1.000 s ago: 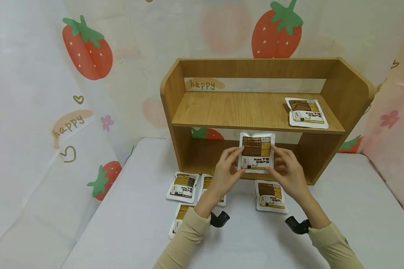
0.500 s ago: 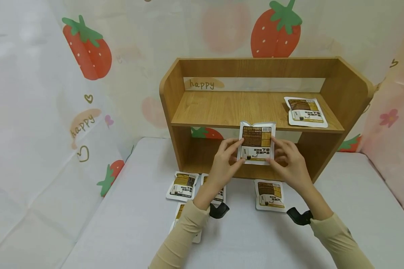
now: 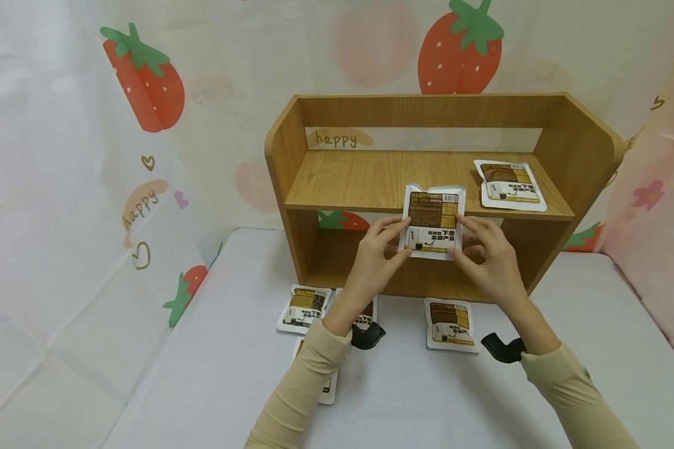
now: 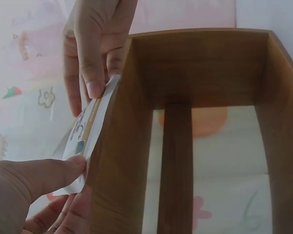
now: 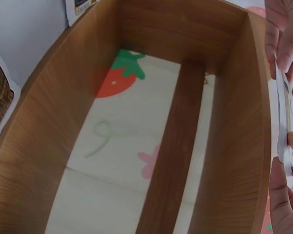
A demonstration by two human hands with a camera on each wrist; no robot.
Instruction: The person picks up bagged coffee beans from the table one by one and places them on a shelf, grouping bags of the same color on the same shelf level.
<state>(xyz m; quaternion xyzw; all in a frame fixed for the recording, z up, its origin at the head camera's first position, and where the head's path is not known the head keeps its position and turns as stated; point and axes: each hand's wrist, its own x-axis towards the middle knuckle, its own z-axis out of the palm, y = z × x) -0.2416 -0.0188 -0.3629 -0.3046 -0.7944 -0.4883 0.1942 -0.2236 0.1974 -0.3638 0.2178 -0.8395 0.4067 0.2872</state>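
A white pouch with a brown and yellow label (image 3: 434, 218) is held upright between both hands, in front of the edge of the upper shelf. My left hand (image 3: 377, 259) pinches its left side and my right hand (image 3: 487, 259) its right side. The left wrist view shows the pouch (image 4: 95, 124) edge-on beside the wooden board, with a thumb on its face. Seen from the right wrist, the pouch (image 5: 283, 112) lies along the right border. A similar pouch (image 3: 511, 186) lies on the upper shelf of the wooden rack (image 3: 365, 181), at its right end.
On the white table (image 3: 427, 399) before the rack lies one pouch (image 3: 450, 325) to the right. At the left are another pouch (image 3: 304, 308) and two more, partly hidden by the left arm. The rack's side panels (image 3: 581, 156) rise at both ends. A strawberry-printed sheet hangs behind.
Both hands have raised the held pouch from in front of the lower compartment to the level of the upper shelf's edge, slightly rightward. The other pouches stay where they were.
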